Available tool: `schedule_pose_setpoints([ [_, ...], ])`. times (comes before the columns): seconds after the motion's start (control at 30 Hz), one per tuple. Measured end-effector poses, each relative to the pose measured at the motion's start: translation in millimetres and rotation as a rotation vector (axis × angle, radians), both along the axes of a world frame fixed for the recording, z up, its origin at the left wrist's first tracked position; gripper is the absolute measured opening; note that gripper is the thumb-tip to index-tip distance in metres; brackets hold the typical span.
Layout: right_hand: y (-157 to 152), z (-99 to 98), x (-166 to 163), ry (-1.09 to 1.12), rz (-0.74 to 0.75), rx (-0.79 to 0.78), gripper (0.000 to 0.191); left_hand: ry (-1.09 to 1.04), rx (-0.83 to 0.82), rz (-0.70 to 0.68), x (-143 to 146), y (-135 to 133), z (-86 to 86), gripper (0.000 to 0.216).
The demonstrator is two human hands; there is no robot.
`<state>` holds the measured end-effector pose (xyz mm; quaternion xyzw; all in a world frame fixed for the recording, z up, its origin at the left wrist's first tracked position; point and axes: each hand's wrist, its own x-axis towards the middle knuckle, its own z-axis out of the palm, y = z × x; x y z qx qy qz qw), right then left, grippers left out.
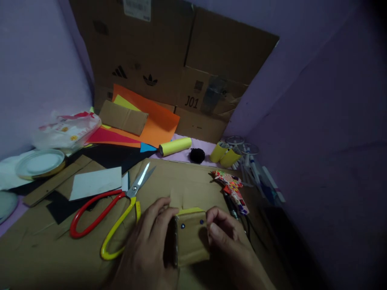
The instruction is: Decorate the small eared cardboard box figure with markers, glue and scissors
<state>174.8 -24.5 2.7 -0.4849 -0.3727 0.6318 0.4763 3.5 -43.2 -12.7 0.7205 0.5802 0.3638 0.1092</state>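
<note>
- brown cardboard box [193, 243] sits between your hands, low in the centre, two small dark dots [183, 226] on its face.
- your left hand [148, 233] has its grip on the box's upper left edge; your right hand [226, 235] meets the right edge, though whether its grip pinches there cannot be told.
- your step in hand seems to be steadying or adjusting the box.
- your next move likely calls for light, even pressure on its walls.
- scissors [133, 191] lie left, glue gun [231, 186] right.
</note>
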Motion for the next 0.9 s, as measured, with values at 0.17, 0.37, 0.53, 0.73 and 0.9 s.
schedule_pose_setpoints([
  [0.17, 9.0, 1.7, 17.5, 0.019, 0.089, -0.018, 0.038, 0.047, -0.009, -0.054, -9.5, 7.3, -5.6, 0.053],
  [0.37, 2.5, 17.0, 44.8, -0.393, 0.091, -0.022, 0.033, 0.037, -0.069, -0.061, -11.9, 8.9, 1.9, 0.054],
  [0.53, -18.4, 2.7, 54.4, -0.627, 0.227, -0.090, 0.026, 0.005, -0.064, -0.056, -11.6, 10.5, 2.5, 0.058],
  [0.73, -14.5, -10.2, 47.7, -0.794, 0.254, -0.079, 0.026, 0.029, -0.047, -0.049, -11.6, 10.8, 3.0, 0.058],
  [0.9, -9.5, -3.6, 39.7, -1.003, 0.275, -0.061, 0.020, 0.024, -0.045, -0.045, -12.5, 11.9, 1.5, 0.055],
])
